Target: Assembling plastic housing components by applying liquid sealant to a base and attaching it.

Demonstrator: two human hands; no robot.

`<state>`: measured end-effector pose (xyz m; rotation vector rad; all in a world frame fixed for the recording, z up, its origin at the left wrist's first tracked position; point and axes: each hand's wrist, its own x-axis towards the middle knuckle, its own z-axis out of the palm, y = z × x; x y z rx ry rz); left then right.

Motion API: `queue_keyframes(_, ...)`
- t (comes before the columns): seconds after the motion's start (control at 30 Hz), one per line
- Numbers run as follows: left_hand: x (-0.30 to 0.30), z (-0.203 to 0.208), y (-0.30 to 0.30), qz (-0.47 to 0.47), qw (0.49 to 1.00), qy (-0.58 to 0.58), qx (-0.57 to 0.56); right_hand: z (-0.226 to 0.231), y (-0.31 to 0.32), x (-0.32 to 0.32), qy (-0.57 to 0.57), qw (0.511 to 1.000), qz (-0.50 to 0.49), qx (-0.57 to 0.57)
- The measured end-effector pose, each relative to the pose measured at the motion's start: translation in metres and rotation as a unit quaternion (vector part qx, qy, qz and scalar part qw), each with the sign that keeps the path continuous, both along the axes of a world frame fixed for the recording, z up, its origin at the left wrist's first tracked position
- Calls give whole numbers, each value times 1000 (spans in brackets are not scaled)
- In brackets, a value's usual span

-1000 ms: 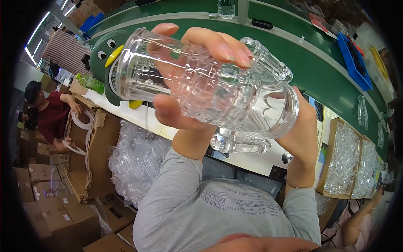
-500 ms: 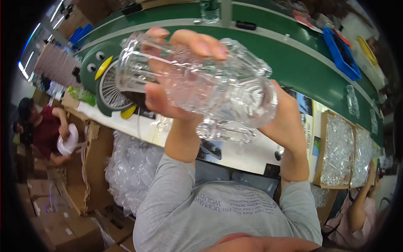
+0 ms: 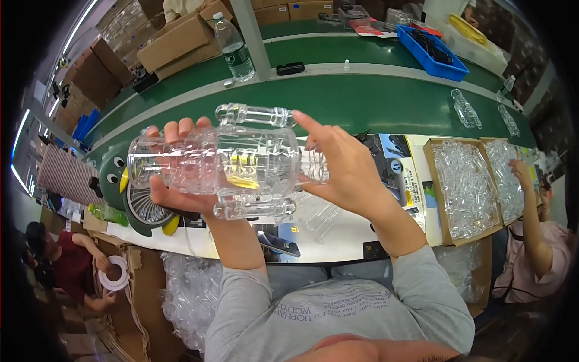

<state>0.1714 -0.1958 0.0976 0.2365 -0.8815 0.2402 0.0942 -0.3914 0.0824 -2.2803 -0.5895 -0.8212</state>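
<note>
A clear plastic robot-shaped container (image 3: pixel 259 137) lies sideways in the air above the table. Its wide cylinder points left, and a short arm-like piece juts along each side. My left hand (image 3: pixel 199 196) wraps round the cylinder, its palm showing through the plastic. At the right end, my right hand (image 3: pixel 356 175) pinches the narrow neck-like part, while its index finger touches the tip of the upper arm piece. Below the right hand, a clear plastic part (image 3: pixel 322 222) rests on the printed white sheets covering the table's near side.
A green penguin-shaped fan (image 3: pixel 113 187) stands at left, beside a bag of clear plastic pieces (image 3: pixel 192 295). Cardboard trays (image 3: pixel 435 181) of clear parts sit at right. Farther back are a water bottle (image 3: pixel 235 53) and a blue bin (image 3: pixel 431 57). Co-workers sit at both sides, one holding a white ring (image 3: pixel 122 274).
The container has moved lower and now lies level, both arm pieces showing. My right hand has come round to its right end. The view has shifted, showing more of the table's far side.
</note>
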Motion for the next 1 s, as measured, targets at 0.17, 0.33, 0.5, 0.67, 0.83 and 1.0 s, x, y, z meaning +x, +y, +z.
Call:
queue_keyframes(0.17, 1, 2, 1, -30, 999, 4, -30, 2, -2, -6, -39, 998, 48, -4)
queue_keyframes(0.33, 3, 3, 2, -32, 999, 19, -29, 6, -2, -8, -20, 998, 50, -17)
queue_keyframes(0.5, 7, 6, -2, 148, 975, 133, 102, 3, -3, 1, -6, 999, 16, -36)
queue_keyframes(0.67, 31, 2, 21, 283, 927, 246, 16, -2, -33, 45, 15, 991, -110, -77)
queue_keyframes(0.83, 23, 5, 43, 294, 920, 254, -56, -31, -96, 127, 124, 934, -210, -261)
queue_keyframes(1.0, 15, 7, 42, 316, 921, 224, -43, -77, -151, 169, 220, 895, -193, -337)
